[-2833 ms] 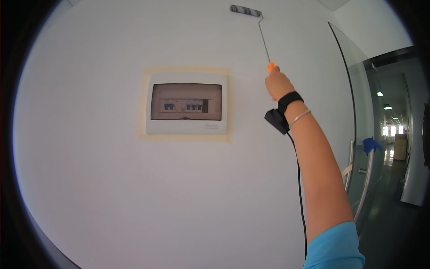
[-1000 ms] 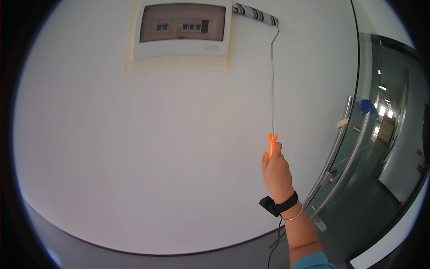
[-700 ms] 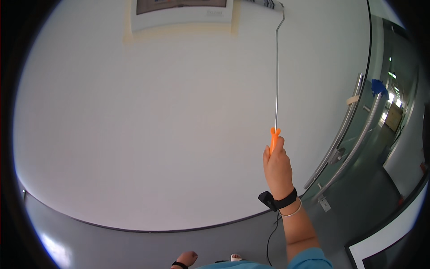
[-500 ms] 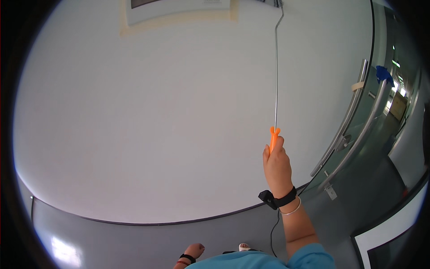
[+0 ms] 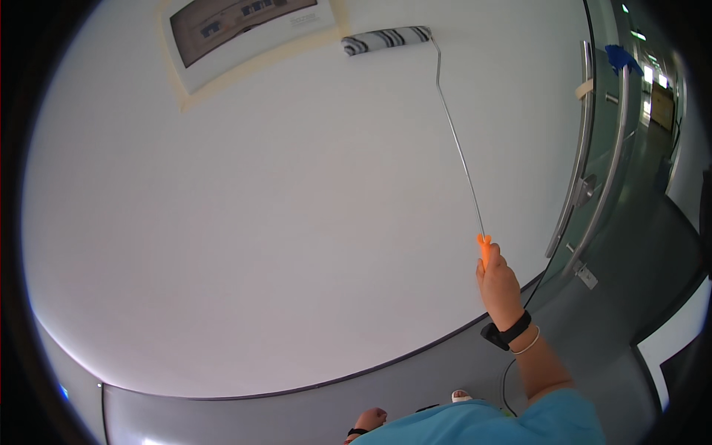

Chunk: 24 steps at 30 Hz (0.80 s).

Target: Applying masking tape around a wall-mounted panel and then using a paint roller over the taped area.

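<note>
My right hand (image 5: 498,283) grips the orange handle of a paint roller (image 5: 485,251). A long thin metal rod with a bend near its top runs up from the handle. The black, grey and white striped roller sleeve (image 5: 387,40) lies against the white wall (image 5: 274,215), high up and just right of a picture panel (image 5: 245,30). Tan masking tape (image 5: 259,62) borders that panel. My left hand (image 5: 373,419) hangs low by my body, its fingers curled in with nothing seen in them.
On the right is a glass door with two curved metal handles (image 5: 581,148); a blue wrapping (image 5: 623,59) covers one top. A dark strip (image 5: 356,378) edges the wall's bottom above the grey floor (image 5: 245,419). A thin cable (image 5: 506,382) hangs beside my right arm.
The whole view has shifted and tilted, bringing the roller sleeve and more of the picture panel into sight. My right hand still holds the roller, now slanting up to the left.
</note>
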Each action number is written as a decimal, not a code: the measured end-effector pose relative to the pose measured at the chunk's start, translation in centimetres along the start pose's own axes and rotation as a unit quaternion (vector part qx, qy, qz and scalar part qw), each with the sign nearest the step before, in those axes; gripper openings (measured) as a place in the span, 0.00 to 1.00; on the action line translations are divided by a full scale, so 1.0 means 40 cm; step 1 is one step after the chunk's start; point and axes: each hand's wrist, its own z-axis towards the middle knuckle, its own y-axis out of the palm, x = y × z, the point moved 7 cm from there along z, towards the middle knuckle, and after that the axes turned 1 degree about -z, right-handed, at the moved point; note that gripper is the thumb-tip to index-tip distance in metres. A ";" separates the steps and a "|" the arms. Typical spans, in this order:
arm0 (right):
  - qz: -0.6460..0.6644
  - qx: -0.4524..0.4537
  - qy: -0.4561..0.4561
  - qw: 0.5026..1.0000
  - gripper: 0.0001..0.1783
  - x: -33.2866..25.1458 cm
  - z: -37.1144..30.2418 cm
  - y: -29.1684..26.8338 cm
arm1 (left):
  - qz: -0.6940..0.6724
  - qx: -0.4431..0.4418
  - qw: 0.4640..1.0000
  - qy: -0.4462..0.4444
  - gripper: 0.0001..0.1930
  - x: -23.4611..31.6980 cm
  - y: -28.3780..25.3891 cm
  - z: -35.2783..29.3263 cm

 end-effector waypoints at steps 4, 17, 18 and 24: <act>0.003 -0.017 0.000 1.000 0.20 0.019 -0.044 0.006 | 0.024 0.013 1.000 0.003 0.16 0.023 -0.016 -0.012; 0.036 -0.073 0.041 0.996 0.17 0.081 -0.249 0.064 | 0.050 0.056 0.997 0.006 0.17 -0.016 0.003 -0.055; 0.029 -0.073 0.040 0.996 0.17 0.083 -0.264 0.064 | 0.028 0.050 0.998 -0.016 0.18 -0.062 0.019 -0.034; 0.024 -0.086 0.040 0.995 0.17 0.099 -0.343 0.073 | 0.021 -0.001 0.997 -0.073 0.18 -0.261 0.103 0.035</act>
